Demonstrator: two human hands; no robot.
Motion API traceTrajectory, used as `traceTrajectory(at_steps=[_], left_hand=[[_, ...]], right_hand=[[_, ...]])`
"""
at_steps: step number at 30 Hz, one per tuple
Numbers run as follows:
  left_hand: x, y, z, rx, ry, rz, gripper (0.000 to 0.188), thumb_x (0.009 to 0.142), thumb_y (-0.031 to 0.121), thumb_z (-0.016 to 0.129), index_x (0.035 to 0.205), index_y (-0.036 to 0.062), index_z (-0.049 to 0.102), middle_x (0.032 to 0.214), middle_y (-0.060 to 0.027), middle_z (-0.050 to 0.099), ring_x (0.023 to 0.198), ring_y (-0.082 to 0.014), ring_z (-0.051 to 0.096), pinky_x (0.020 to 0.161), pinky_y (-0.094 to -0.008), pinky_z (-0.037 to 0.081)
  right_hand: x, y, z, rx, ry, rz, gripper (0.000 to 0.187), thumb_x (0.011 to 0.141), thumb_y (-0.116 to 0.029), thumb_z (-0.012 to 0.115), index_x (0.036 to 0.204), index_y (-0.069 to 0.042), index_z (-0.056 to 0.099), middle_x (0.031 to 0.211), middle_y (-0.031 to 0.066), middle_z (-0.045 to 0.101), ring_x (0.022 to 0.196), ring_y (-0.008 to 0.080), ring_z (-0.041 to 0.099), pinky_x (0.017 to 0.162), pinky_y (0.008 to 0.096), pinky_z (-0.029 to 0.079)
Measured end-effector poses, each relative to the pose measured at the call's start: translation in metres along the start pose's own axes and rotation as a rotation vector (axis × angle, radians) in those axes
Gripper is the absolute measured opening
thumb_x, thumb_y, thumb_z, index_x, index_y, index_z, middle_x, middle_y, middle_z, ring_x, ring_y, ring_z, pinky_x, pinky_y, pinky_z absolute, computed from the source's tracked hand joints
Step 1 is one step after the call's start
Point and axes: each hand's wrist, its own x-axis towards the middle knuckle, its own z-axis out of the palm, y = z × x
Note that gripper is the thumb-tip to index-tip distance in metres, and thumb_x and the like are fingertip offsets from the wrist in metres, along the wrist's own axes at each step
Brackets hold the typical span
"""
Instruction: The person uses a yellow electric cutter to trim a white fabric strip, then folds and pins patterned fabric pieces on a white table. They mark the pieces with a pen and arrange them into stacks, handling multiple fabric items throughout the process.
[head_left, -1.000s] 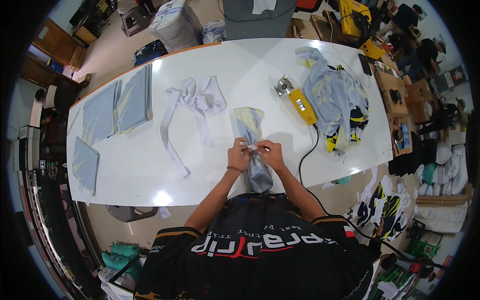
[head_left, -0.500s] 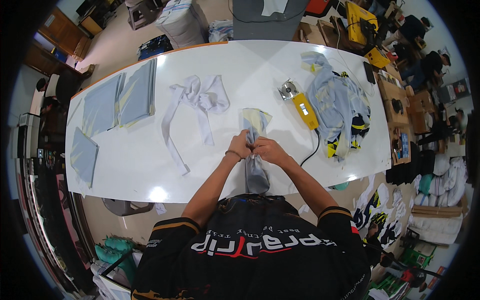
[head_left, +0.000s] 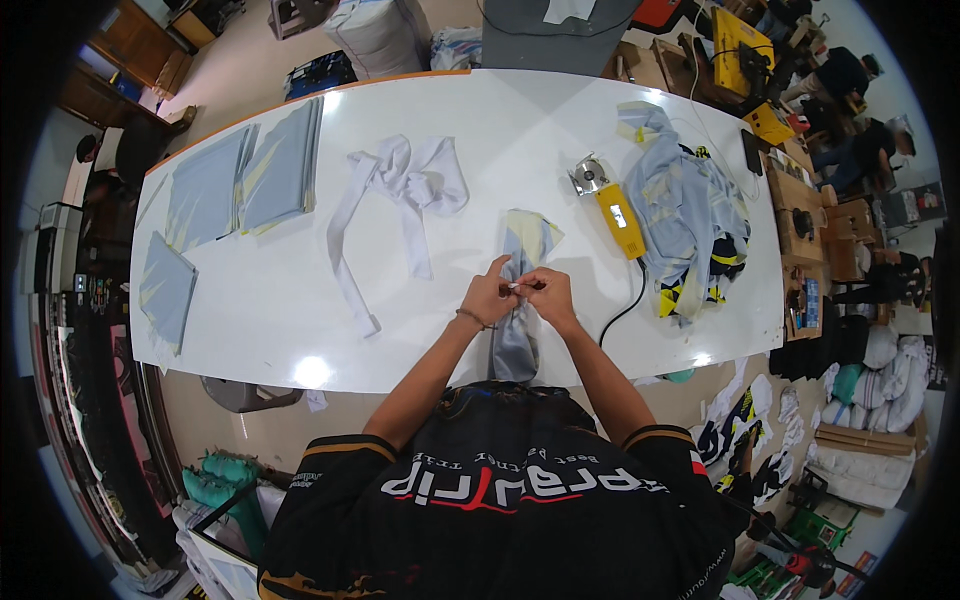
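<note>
Both hands meet over a long grey cloth [head_left: 518, 330] lying near the front edge of the white worktop [head_left: 290, 300]. The left hand [head_left: 488, 298] and the right hand [head_left: 548, 295] are closed, pinching something small and white together above the cloth. Just to the right lies a yellow cutting tool [head_left: 615, 210] beside a heap of garments [head_left: 690, 215]; white strips [head_left: 400, 190] lie to the left.

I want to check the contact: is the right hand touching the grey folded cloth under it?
Touching. The head view shows the right hand resting on the grey folded cloth, fingers pinching at it beside the left hand.
</note>
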Motion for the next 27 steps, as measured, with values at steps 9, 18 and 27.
traceTrajectory(at_steps=[9, 18, 27], left_hand=[[-0.015, 0.011, 0.027, -0.092, 0.303, -0.04, 0.076, 0.081, 0.005, 0.074, 0.149, 0.0072, 0.04, 0.108, -0.0163, 0.061, 0.08, -0.0311, 0.072, 0.073, -0.0417, 0.059], [-0.027, 0.015, 0.03, -0.022, 0.291, 0.104, 0.071, 0.083, -0.002, 0.068, 0.147, 0.0083, 0.041, 0.116, -0.0191, 0.051, 0.086, -0.0354, 0.068, 0.072, -0.0456, 0.059], [-0.035, -0.004, 0.036, 0.03, 0.287, 0.238, 0.063, 0.084, -0.002, 0.066, 0.144, 0.0037, 0.045, 0.115, -0.019, 0.052, 0.092, -0.0348, 0.067, 0.079, -0.0447, 0.058]], right_hand=[[-0.014, -0.017, 0.003, -0.284, 0.064, -0.239, 0.014, 0.082, 0.002, 0.066, 0.092, 0.001, 0.075, 0.084, 0.0143, 0.072, 0.073, 0.0266, 0.071, 0.068, 0.0362, 0.057], [-0.007, -0.018, -0.016, -0.446, -0.257, -0.335, 0.022, 0.082, 0.005, 0.061, 0.099, 0.002, 0.075, 0.095, 0.0173, 0.07, 0.087, 0.0362, 0.069, 0.08, 0.0416, 0.058], [-0.005, -0.014, -0.014, -0.616, -0.332, -0.402, 0.017, 0.077, 0.0, 0.065, 0.093, -0.004, 0.069, 0.098, 0.0125, 0.063, 0.096, 0.0326, 0.064, 0.079, 0.0442, 0.055]])
